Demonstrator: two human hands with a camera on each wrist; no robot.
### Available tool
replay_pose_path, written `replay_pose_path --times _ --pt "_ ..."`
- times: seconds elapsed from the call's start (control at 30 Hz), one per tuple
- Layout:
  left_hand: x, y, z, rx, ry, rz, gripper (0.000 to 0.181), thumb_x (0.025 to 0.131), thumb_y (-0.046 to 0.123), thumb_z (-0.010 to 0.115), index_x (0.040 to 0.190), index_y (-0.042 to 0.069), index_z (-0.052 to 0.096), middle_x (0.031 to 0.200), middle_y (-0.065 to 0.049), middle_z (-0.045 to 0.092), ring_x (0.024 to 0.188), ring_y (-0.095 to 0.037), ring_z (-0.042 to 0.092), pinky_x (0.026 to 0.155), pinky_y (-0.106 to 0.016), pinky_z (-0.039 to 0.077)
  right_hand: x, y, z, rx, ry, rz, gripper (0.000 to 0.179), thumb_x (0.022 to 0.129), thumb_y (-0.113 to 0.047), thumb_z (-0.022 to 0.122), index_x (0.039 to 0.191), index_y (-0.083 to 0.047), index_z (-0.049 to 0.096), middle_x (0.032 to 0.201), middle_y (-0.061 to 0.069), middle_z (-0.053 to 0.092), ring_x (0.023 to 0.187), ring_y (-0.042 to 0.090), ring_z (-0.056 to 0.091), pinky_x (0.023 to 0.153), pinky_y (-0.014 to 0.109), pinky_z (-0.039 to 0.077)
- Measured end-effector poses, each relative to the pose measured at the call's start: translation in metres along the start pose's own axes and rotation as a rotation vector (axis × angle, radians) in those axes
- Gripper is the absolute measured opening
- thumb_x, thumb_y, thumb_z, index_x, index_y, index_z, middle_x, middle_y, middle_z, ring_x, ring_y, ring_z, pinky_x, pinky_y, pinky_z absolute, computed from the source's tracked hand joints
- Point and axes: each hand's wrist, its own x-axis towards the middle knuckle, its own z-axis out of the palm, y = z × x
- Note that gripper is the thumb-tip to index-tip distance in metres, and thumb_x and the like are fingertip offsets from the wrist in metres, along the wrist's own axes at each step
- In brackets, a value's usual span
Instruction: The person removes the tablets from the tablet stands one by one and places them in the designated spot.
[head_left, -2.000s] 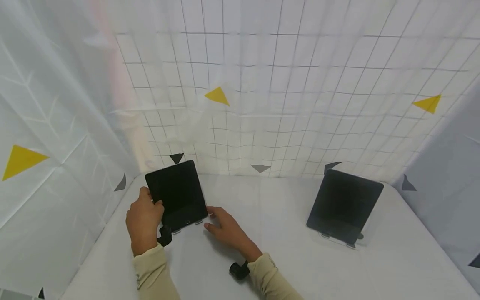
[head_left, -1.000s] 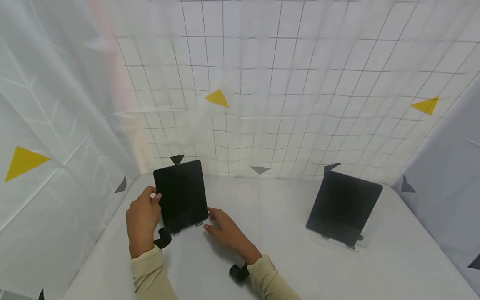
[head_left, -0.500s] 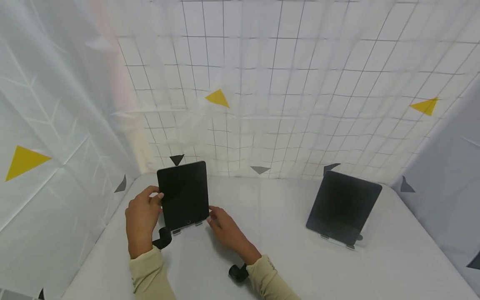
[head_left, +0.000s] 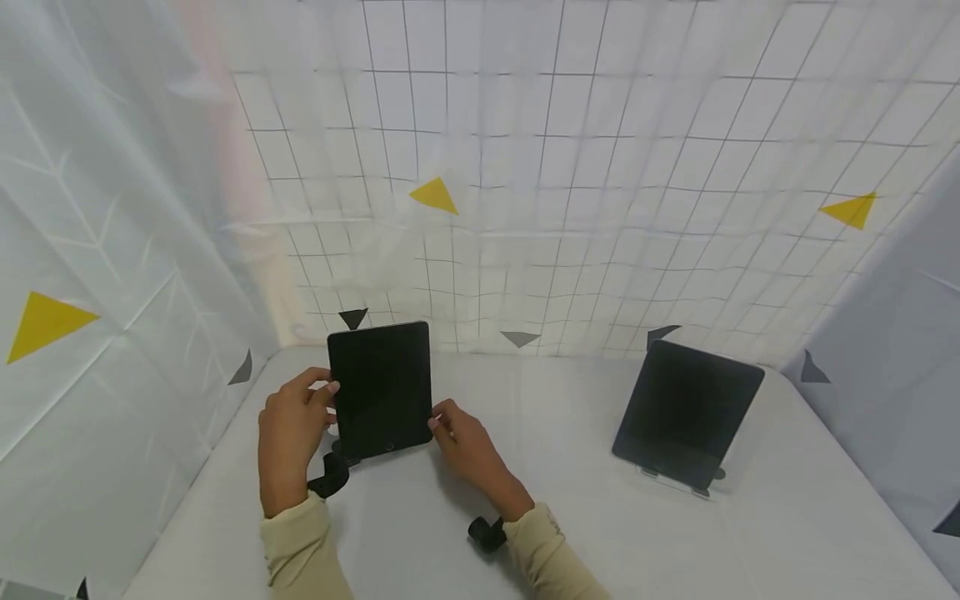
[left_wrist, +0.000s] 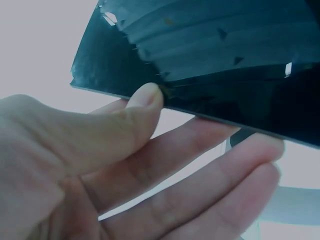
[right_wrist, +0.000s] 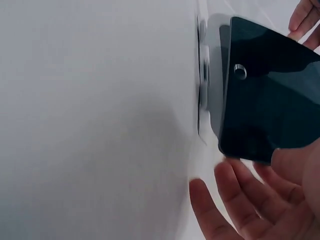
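A black tablet [head_left: 381,387] stands nearly upright at the left of the white table, screen facing me. My left hand [head_left: 291,433] pinches its left edge; in the left wrist view the thumb lies on the screen's border and fingers reach behind. At the lower right edge, my right hand [head_left: 472,450] pinches the tablet with thumb in front. The right wrist view shows a gap between the tablet's lower edge, near its round home button [right_wrist: 240,71], and a grey stand [right_wrist: 204,87]. From the head view, most of that stand is hidden behind the tablet.
A second tablet [head_left: 686,412] leans on a stand [head_left: 701,493] at the right of the table [head_left: 555,500]. Behind rises a white sheet wall [head_left: 510,250] with grid lines and yellow and grey triangles. Sheeting also borders both sides.
The left tablet has shifted right and turned more upright, and its lower edge has come off the stand's lips. My right hand has moved slightly right and up, its thumb now on the tablet.
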Motion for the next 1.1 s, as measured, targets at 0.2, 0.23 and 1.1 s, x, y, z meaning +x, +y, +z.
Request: replay_pose_path --times 0.2,0.23,1.1 --pt "0.0 0.003 0.003 -0.023 -0.101 -0.001 0.029 0.108 0.016 0.058 0.133 0.002 0.064 0.096 -0.016 0.076 0.072 -0.026 0.073 0.068 -0.043 0.049 -0.002 0.004 -0.022 -0.093 -0.126 -0.08 0.014 0.111 -0.018 0.054 0.099 -0.012 0.057 0.075 -0.008 0.055 0.067 0.007 0.05 0.063 0.026 0.043" --pt "0.0 0.004 0.003 -0.028 -0.111 -0.001 0.029 0.108 0.016 0.058 0.133 0.001 0.064 0.095 -0.015 0.076 0.071 -0.026 0.073 0.066 -0.041 0.049 -0.002 0.004 -0.026 -0.108 -0.152 -0.096 0.015 0.111 -0.018 0.055 0.097 -0.013 0.056 0.075 -0.009 0.055 0.067 0.007 0.051 0.063 0.026 0.044" --pt "0.006 0.021 0.025 -0.032 -0.228 0.028 0.031 0.106 0.013 0.06 0.133 -0.001 0.064 0.084 -0.008 0.072 0.061 -0.018 0.067 0.067 -0.042 0.056 -0.006 0.021 -0.081 -0.122 -0.378 -0.183 0.021 0.107 -0.016 0.06 0.088 -0.014 0.067 0.076 -0.01 0.07 0.068 0.005 0.064 0.058 0.026 0.046"
